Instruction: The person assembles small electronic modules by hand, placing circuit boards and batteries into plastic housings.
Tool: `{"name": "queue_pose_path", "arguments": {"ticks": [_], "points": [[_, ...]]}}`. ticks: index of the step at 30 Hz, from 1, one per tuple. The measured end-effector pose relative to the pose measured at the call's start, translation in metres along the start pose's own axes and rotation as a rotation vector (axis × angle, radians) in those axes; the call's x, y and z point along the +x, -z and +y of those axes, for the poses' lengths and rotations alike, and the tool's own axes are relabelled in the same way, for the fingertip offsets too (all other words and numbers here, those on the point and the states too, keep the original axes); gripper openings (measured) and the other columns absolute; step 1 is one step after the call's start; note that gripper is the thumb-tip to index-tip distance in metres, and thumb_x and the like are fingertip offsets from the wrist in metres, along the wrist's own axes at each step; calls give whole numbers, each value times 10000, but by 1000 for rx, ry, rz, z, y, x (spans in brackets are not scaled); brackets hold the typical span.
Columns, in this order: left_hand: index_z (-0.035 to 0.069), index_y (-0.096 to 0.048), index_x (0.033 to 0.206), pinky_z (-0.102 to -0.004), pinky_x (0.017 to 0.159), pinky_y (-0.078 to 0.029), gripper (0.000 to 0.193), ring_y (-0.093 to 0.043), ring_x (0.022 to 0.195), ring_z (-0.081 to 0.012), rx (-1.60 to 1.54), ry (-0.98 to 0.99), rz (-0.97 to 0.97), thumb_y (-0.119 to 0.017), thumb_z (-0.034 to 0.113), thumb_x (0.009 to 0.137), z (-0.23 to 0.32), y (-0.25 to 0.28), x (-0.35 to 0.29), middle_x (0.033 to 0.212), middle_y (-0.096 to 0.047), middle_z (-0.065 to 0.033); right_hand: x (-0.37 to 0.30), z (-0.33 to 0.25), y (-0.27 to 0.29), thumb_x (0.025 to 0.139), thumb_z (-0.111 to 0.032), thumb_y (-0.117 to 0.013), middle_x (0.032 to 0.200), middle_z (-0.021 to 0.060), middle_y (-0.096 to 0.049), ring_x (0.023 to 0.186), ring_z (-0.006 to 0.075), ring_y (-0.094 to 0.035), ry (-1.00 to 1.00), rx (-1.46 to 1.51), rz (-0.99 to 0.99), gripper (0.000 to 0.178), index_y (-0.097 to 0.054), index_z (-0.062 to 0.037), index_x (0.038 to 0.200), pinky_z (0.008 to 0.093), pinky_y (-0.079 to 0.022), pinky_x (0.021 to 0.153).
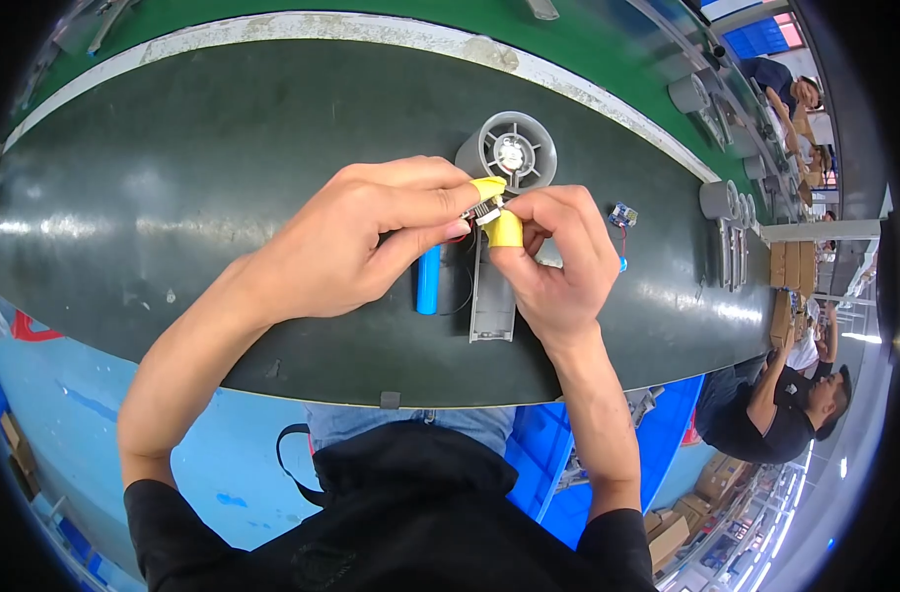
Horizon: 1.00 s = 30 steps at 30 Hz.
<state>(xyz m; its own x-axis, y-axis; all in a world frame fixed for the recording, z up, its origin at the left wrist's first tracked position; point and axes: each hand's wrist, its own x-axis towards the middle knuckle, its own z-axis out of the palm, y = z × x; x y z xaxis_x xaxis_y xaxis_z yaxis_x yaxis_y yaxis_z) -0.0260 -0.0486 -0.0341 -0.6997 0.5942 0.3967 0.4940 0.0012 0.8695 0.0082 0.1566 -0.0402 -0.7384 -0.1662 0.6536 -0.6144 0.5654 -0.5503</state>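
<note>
Both my hands meet over the dark bench, with yellow covers on some fingertips. Between its thumb and fingers, my left hand holds a small circuit board. My right hand pinches at the board's right side, on a small whitish connector, partly hidden by the fingers. Below the hands lies a blue cylindrical battery, with thin wires beside it. A grey trough-shaped plastic part lies to its right, its far end under my fingers. Just beyond the hands stands a round grey fan housing with spokes and a hub.
Right of my hands lies another small circuit board, wired to a blue piece partly behind my right hand. More grey housings and long grey parts sit at the right. Blue bins stand below the bench edge. Co-workers are at right.
</note>
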Motion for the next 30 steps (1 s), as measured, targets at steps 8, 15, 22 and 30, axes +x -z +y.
{"name": "queue_pose_path", "arguments": {"ticks": [8,15,22,30], "points": [[-57,-629,1155,-356,731,-499,255,-626,829,-296,-27,6,-57,-570,-19,910,-1,4,0,998,-639,-160,-1,-1,4,672,112,-724,864,90,-629,653,112,-581,16,-25,-64,237,-642,42,883,216,-474,529],[-56,-629,1152,-357,745,-497,242,-622,828,-295,-23,12,-46,-560,8,929,-2,10,5,996,-640,-166,8,2,2,673,90,-752,877,85,-635,675,117,-591,6,-39,-85,257,-661,20,902,220,-484,549],[-46,-617,1214,-282,763,-527,267,-658,866,-162,-223,202,75,-498,61,1000,7,1,6,1049,-641,-125,-18,-46,25,821,-4,-697,908,53,-637,638,84,-573,-835,90,-141,544,-494,11,1325,236,-462,548],[-34,-603,1159,-250,527,-461,263,-564,543,-107,-333,263,301,-444,132,1030,-29,3,124,861,-644,-76,57,31,31,897,-81,-597,836,5,-584,680,50,-532,-712,129,-107,515,-477,93,1367,234,-446,609]]}}
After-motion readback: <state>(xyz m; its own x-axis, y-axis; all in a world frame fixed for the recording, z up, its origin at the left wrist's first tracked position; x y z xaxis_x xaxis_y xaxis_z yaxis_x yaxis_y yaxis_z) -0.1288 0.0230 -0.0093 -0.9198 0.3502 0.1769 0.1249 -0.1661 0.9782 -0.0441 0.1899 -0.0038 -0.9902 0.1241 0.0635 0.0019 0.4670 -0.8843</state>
